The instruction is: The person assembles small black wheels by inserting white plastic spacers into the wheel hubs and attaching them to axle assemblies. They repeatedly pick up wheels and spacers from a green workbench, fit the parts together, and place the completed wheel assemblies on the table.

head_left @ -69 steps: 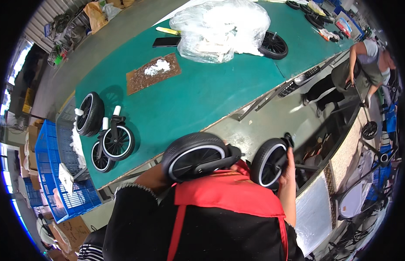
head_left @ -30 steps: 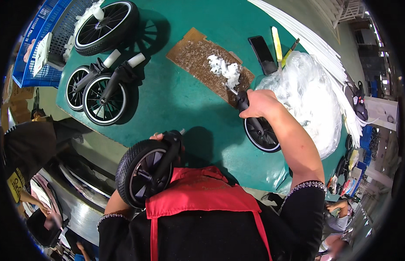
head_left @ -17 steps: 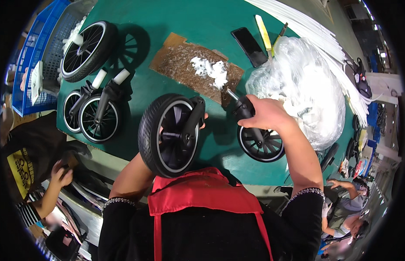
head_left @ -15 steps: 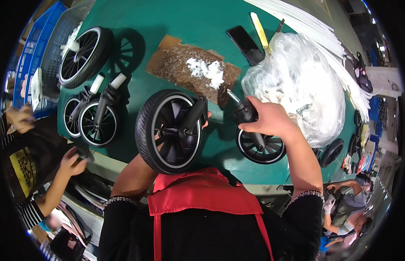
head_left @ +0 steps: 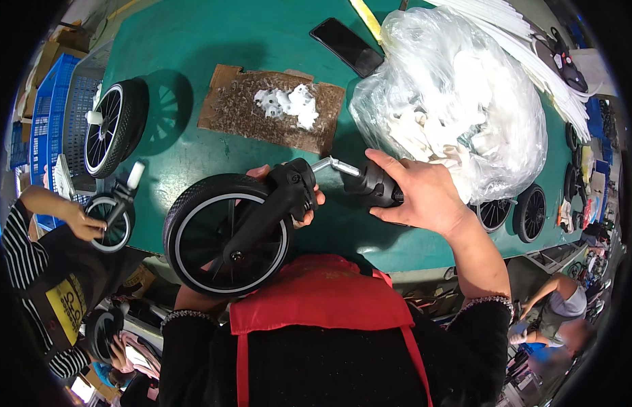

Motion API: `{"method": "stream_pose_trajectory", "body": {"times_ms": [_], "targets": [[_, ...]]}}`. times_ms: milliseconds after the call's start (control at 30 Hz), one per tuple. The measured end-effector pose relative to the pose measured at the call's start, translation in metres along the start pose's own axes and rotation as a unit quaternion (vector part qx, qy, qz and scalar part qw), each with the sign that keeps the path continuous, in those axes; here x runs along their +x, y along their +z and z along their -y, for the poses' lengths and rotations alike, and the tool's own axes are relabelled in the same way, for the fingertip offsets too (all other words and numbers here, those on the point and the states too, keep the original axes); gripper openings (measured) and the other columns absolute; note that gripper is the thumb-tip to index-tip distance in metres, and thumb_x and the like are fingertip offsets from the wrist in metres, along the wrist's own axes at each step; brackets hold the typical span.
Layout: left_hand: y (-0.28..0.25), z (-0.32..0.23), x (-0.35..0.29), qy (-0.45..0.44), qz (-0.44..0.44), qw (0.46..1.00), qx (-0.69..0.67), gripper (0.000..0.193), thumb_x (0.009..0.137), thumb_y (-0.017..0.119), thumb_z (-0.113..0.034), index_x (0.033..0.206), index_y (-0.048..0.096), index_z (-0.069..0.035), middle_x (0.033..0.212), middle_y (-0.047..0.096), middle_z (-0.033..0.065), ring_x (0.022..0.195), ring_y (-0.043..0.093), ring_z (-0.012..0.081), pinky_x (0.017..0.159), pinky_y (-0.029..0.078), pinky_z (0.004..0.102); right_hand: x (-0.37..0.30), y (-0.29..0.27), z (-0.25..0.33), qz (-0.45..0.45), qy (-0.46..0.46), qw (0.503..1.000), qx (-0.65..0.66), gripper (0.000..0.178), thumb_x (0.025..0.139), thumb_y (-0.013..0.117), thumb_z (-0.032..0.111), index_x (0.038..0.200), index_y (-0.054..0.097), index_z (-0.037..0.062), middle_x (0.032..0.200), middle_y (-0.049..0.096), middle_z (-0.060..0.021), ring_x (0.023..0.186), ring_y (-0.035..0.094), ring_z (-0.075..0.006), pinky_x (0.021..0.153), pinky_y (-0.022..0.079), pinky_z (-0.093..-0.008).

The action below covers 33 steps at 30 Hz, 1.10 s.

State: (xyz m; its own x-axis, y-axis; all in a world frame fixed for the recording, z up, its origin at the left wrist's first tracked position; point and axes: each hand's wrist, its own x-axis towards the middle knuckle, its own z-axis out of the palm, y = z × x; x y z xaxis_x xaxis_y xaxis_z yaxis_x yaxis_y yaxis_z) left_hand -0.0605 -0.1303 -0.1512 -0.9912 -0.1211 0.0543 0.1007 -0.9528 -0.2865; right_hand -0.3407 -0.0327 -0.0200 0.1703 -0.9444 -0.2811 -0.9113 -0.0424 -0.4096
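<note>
My left hand [head_left: 309, 209] is wrapped round the black fork [head_left: 289, 190] of a large spoked wheel [head_left: 172, 234], its palm mostly hidden behind the fork. A metal pin [head_left: 321, 165] sticks out of the fork's top. My right hand [head_left: 424, 193] grips a black fork head [head_left: 372, 186], whose metal pin [head_left: 347, 169] points left. The two pin tips meet in the picture; whether they touch I cannot tell. Any wheel below my right hand is hidden. Beyond them lies brown cardboard [head_left: 224, 102] with white paste [head_left: 289, 103] on it.
A clear plastic bag of white parts [head_left: 458, 115] sits at the right, beside a phone [head_left: 346, 46]. Wheels [head_left: 531, 214] stand near the right edge. At left are another large wheel [head_left: 112, 129], blue crates [head_left: 54, 115] and a co-worker's hand [head_left: 85, 222] at a small wheel [head_left: 116, 234].
My left hand's fork has turned so its top and pin face right, toward the right hand's pin. The co-worker has reached to the small wheels; one is gone from the table there.
</note>
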Motion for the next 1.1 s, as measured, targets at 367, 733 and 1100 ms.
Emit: {"method": "stream_pose_trajectory", "body": {"times_ms": [367,733,1100], "targets": [[0.004,0.022,-0.02,0.057,-0.001,0.996,0.065,0.085,0.083,0.06,-0.055,0.131,0.041,0.013,0.123,0.05,0.0371,0.094,0.064,0.048,0.078,0.057,0.0498,-0.009,0.003,0.023,-0.023,0.007,0.999,-0.032,0.084,0.066,0.081,0.038,0.14,0.046,0.0177,0.078,0.062,-0.0104,0.071,0.064,-0.0299,0.062,0.05,-0.0405],[0.012,0.022,-0.073,0.142,-0.114,0.965,0.19,0.08,0.083,0.066,-0.053,0.128,0.046,0.01,0.124,0.053,0.0304,0.098,0.063,0.043,0.084,0.055,0.0448,-0.059,0.112,-0.025,0.03,0.235,0.935,0.265,0.09,0.07,0.075,0.06,0.138,0.047,0.0089,0.113,0.067,-0.0191,0.106,0.064,-0.0336,0.091,0.049,-0.0354],[-0.017,0.043,-0.089,0.222,-0.447,0.428,0.754,0.04,0.078,0.074,-0.017,0.112,0.062,0.0,0.095,0.064,0.0082,0.086,0.061,0.0192,0.079,0.05,0.032,-0.087,0.093,-0.068,-0.273,0.113,0.948,0.114,0.031,0.082,0.074,0.023,0.109,0.067,0.0096,0.096,0.067,-0.0102,0.089,0.067,-0.0274,0.077,0.054,-0.0338]]}}
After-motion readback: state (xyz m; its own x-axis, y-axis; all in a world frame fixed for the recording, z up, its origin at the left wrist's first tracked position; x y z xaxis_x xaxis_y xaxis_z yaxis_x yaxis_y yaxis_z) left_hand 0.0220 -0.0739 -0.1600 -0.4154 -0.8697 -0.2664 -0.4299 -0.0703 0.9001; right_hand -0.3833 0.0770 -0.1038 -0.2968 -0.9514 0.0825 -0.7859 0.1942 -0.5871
